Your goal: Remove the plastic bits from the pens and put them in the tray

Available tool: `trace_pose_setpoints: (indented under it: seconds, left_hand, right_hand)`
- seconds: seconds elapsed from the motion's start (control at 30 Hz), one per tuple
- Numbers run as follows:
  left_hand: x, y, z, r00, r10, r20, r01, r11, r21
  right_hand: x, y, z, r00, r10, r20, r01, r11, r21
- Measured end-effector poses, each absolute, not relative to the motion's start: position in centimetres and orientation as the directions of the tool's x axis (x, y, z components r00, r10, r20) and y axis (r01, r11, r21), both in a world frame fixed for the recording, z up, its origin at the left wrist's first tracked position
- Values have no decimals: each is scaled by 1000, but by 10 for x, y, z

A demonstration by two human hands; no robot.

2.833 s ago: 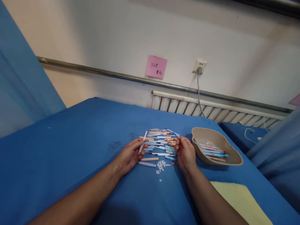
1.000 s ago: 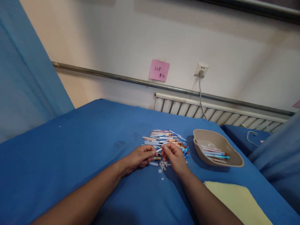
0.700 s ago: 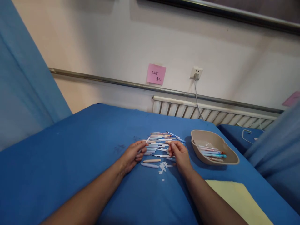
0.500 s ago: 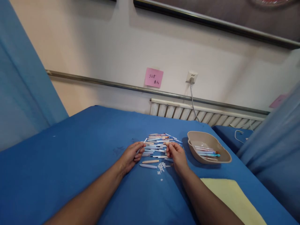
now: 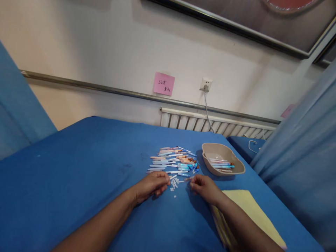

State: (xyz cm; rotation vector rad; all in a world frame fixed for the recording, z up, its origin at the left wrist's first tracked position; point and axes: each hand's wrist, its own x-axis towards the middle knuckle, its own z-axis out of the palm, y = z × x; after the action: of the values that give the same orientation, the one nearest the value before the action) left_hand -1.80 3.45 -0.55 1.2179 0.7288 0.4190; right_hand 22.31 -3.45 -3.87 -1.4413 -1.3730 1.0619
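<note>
My left hand (image 5: 155, 183) is closed, and a slim white pen refill (image 5: 173, 177) sticks out from its fingertips. My right hand (image 5: 204, 187) has its fingers pinched together; a small brownish pen part (image 5: 187, 179) lies at their tips, and what they hold is too small to make out. Between the hands is a little heap of white plastic bits (image 5: 174, 183). Beyond them lie rows of pen barrels (image 5: 160, 162) in pale blue, lavender and orange, white refills (image 5: 177, 172), and blue and brown pen parts (image 5: 193, 166).
A beige basin (image 5: 215, 148) with several pens inside stands to the right on the blue-covered table (image 5: 105, 157). Nearer me lies a folded yellow cloth (image 5: 249, 210). Behind are a radiator (image 5: 178, 119) and a plugged-in socket (image 5: 205, 84); a blue curtain (image 5: 299, 140) hangs at right.
Both hands have come down from the pen rows towards me, to either side of the white bits. The view has shifted, uncovering the blue and brown parts; the left hand now covers the nearest barrels.
</note>
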Motion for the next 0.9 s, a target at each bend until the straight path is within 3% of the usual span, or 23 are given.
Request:
trace_pose_setpoints:
  seconds: [0.2, 0.33, 0.5, 0.67, 0.9]
  left_hand:
    - [-10, 41, -16, 601, 788, -136, 46, 136, 990]
    - [-11, 45, -13, 548, 819, -172, -28, 223, 974]
    - [-14, 43, -6, 545, 761, -351, -232, 539, 810]
    - [-14, 37, -2, 647, 651, -397, -91, 583, 807]
    - [-9, 29, -7, 689, 610, -392, 67, 485, 872]
  right_hand:
    - [211, -31, -47, 61, 994, 86, 487, 45, -872]
    - [207, -12, -43, 90, 992, 93, 498, 36, -866]
    - [190, 12, -30, 108, 994, 33, 261, 4, -965]
    - [166, 14, -22, 56, 998, 16, -159, 25, -987]
    - [165, 4, -36, -29, 998, 64, -151, 59, -987]
